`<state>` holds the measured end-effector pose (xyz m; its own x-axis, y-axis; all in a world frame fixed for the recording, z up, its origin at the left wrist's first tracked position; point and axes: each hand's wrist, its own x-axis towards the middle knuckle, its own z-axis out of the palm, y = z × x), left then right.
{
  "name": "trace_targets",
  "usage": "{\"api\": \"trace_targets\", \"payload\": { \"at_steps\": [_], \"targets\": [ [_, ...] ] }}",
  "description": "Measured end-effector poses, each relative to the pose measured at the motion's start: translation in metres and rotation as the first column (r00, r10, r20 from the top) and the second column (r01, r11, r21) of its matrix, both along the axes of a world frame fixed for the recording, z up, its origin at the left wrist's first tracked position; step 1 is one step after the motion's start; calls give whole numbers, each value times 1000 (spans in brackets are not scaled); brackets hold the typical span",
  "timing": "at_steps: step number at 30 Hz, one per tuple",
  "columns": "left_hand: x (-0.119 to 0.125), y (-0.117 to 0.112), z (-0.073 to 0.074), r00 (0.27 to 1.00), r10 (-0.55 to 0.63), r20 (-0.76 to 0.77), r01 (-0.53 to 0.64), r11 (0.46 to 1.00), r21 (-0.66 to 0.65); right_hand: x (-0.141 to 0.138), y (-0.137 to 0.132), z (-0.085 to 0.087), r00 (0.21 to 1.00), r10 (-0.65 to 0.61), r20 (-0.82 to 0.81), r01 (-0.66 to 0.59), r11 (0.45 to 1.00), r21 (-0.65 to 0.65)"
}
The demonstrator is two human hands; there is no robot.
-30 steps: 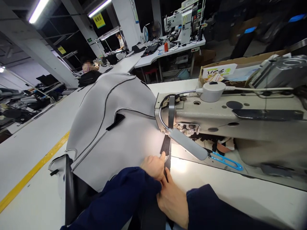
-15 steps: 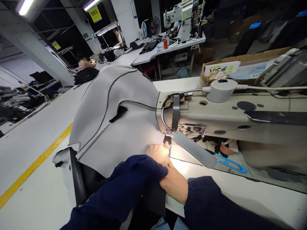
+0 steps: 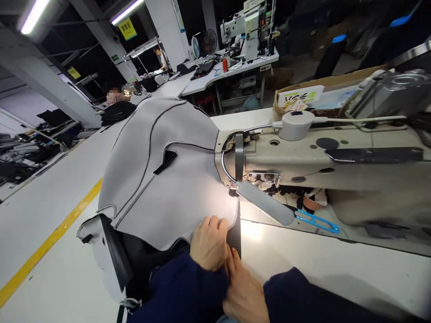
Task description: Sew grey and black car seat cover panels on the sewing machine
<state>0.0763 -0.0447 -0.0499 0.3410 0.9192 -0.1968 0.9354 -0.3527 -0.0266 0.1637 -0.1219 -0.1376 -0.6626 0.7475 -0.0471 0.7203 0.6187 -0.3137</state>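
A large grey cover (image 3: 161,179) with dark piping lies across the white table (image 3: 50,211) and runs up to the head of the sewing machine (image 3: 323,170). My left hand (image 3: 209,242) rests palm down on the cover's near edge, fingers curled over it beside a black strip (image 3: 235,229). Close against it, my right hand (image 3: 243,287) lies at the black material's near edge; its fingertips are hidden. Both arms wear dark blue sleeves. The machine's lamp (image 3: 264,202) lights the spot under the needle.
Blue-handled snips (image 3: 316,221) lie on the machine bed. An open cardboard box (image 3: 303,96) stands behind the machine. A yellow line (image 3: 47,244) crosses the table at left. Other sewing stations and seated people are farther back.
Both hands have drawn back from the needle toward me, and the grey cover's edge has come with them. My left hand now lies flatter on the cover.
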Motion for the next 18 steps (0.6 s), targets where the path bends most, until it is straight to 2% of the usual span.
{"api": "trace_targets", "payload": {
  "at_steps": [3, 5, 10, 14, 18],
  "targets": [
    [0, 15, -18, 998, -25, 54, 27, 999, -36, -3, -5, -12, 999, 11, 49, -16, 994, 105],
    [6, 28, -24, 997, -67, 33, 70, 995, -78, -4, -5, -19, 999, -3, 35, -2, 988, 153],
    [22, 45, -22, 974, -198, -108, 185, 976, -118, -6, 0, -25, 998, -58, -25, 62, 972, 228],
    [28, 55, -25, 974, -205, -94, 196, 976, -90, -1, 10, -25, 1000, -6, 4, 4, 938, 346],
    [35, 70, -32, 974, -207, -90, 199, 976, -91, 5, 20, -36, 999, -13, 50, -8, 923, 386]
  ]
}}
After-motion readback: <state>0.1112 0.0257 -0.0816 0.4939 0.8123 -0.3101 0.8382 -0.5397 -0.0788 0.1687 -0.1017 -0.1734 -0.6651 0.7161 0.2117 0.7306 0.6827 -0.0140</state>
